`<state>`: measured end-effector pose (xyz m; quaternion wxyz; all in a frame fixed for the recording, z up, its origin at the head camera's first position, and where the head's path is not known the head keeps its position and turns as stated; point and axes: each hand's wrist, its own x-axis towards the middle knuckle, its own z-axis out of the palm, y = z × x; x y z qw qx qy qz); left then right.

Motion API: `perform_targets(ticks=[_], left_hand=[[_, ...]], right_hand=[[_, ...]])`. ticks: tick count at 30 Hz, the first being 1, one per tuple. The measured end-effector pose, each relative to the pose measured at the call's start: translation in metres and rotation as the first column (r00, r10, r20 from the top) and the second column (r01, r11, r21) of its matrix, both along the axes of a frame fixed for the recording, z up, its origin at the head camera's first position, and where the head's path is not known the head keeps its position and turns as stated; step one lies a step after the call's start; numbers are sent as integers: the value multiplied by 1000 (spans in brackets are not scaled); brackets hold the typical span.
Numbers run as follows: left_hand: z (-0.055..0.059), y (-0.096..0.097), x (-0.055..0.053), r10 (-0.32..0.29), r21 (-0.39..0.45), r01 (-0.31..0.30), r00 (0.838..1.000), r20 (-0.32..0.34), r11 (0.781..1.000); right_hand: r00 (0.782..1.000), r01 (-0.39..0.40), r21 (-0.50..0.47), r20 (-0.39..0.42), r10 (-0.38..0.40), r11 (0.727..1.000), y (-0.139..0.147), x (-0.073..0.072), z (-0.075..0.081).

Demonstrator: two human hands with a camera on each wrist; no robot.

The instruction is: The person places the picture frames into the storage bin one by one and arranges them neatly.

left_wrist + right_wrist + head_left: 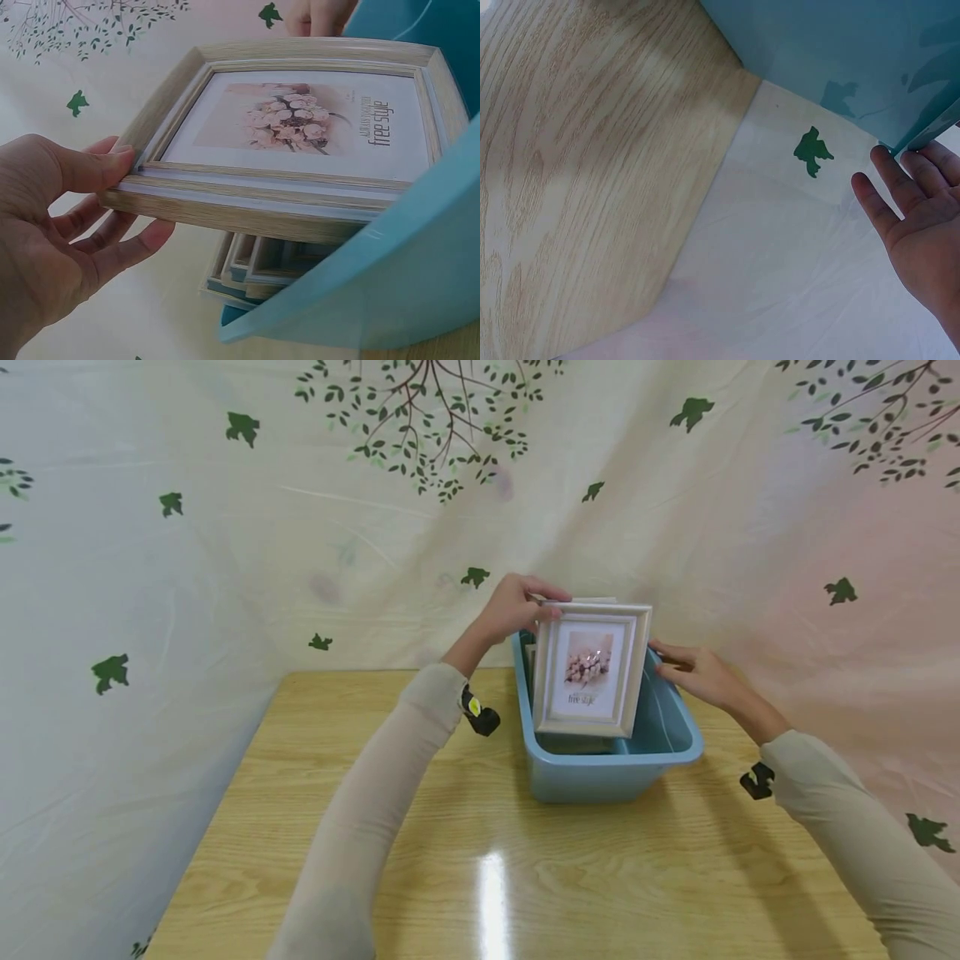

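My left hand point(517, 606) pinches the top left corner of a pale wood picture frame point(551, 718), with the thumb on its front and the fingers behind. The picture in it shows pink flowers and the words "free style". It stands tilted within the blue plastic basin point(611, 760). Several more picture frames point(259, 262) show behind and under the held one in the left wrist view. At the basin's far right corner, my right hand point(701, 677) holds the rim between thumb and fingers. Its outer fingers point(896, 184) stretch out below the rim in the right wrist view.
The basin rests near the back edge of a wood-grain table point(420, 827). A pale curtain point(375, 543) printed with leaves and branches hangs right behind it. Black camera mounts point(480, 714) stick out below both wrists.
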<state>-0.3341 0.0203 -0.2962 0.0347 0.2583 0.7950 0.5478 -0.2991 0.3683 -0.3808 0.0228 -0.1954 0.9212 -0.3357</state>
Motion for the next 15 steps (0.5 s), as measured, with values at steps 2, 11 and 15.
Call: perform_targets(ticks=[2, 11, 15], left_hand=[[-4, 1, 0, 3, -16, -3, 1000, 0, 1000], [-13, 0, 1, -21, -62, 21, 1000, 11, 998], [-13, -1, 3, -44, -96, 46, 999, 24, 994]], right_hand=[[1000, 3, 5, 8, -3, 1000, 0, 1, 0], [999, 16, 12, 28, -16, 1000, -1, 2, 0], [999, 23, 9, 35, -23, 1000, -1, 2, 1]])
